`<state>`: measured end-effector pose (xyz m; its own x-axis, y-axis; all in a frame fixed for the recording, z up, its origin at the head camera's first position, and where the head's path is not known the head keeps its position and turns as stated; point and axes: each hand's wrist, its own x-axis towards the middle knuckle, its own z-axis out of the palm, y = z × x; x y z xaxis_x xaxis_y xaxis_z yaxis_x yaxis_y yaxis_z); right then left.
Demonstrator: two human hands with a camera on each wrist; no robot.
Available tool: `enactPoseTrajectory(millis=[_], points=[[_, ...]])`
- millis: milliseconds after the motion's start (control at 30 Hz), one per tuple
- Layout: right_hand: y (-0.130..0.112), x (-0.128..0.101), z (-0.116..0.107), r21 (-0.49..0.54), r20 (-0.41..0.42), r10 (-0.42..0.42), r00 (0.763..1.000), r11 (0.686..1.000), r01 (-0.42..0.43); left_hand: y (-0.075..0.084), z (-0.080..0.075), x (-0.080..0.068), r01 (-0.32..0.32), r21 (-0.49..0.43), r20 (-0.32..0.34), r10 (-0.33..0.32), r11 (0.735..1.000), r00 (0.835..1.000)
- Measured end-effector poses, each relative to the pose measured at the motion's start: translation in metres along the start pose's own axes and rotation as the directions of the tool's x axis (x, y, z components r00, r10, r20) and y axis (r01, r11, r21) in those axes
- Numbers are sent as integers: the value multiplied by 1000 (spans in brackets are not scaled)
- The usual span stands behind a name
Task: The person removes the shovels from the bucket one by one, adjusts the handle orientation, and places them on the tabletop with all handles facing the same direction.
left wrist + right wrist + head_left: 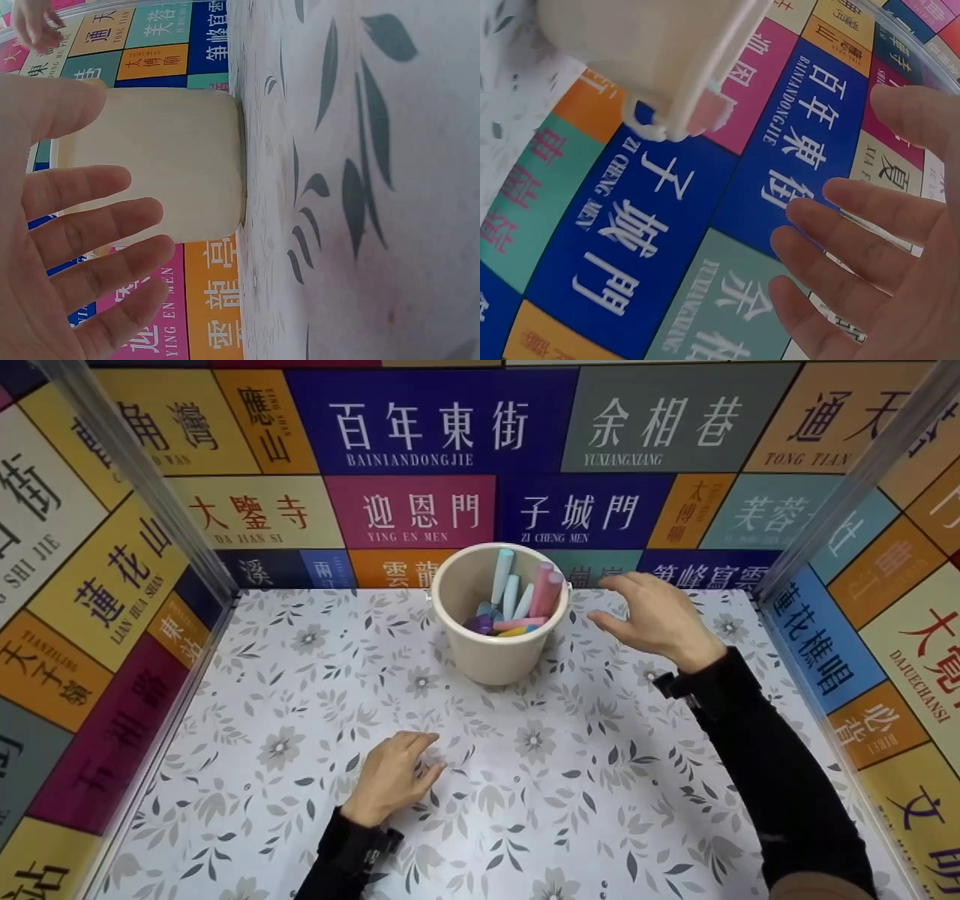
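A cream bucket (495, 656) stands near the back wall and holds several markers, some upright, such as a pink marker (541, 589) and a mint marker (502, 574). Purple and yellow pieces lie low inside it, partly hidden by the others. To the bucket's right my right hand (660, 619) hovers with fingers spread and nothing in it. The right wrist view shows the bucket's small side loop (639, 112) beyond those fingers. My left hand (394, 776) is over the table, in front and left of the bucket, its fingers loosely extended and holding nothing.
White table covering (480, 802) with grey leaves and flowers spreads under both hands. Colourful panels with printed characters (427, 420) form the back and side walls. Clear corner strips (847, 484) run up where the walls meet.
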<state>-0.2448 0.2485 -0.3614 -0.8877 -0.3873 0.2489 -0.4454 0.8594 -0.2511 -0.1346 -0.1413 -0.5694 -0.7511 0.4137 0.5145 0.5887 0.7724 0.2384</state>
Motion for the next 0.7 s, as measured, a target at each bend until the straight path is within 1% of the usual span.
enactPoseTrajectory(millis=[133,333,500,600,700], points=[[-12,30,5,10,74,7,997,1000,-8,0,0,0,4,8,29,-4,1000,1000],[-31,65,28,41,156,-25,987,999,19,1,1,-1,8,-5,30,-8,1000,1000],[-47,86,51,13,266,-11,964,1000,8,3,3,0,-1,-19,43,2,1000,999],[-52,96,63,-21,325,18,945,1000,-12,3,4,0,-6,-22,50,7,1000,999],[-55,103,72,-44,374,65,925,998,-53,3,4,1,-7,-16,54,8,1000,999]])
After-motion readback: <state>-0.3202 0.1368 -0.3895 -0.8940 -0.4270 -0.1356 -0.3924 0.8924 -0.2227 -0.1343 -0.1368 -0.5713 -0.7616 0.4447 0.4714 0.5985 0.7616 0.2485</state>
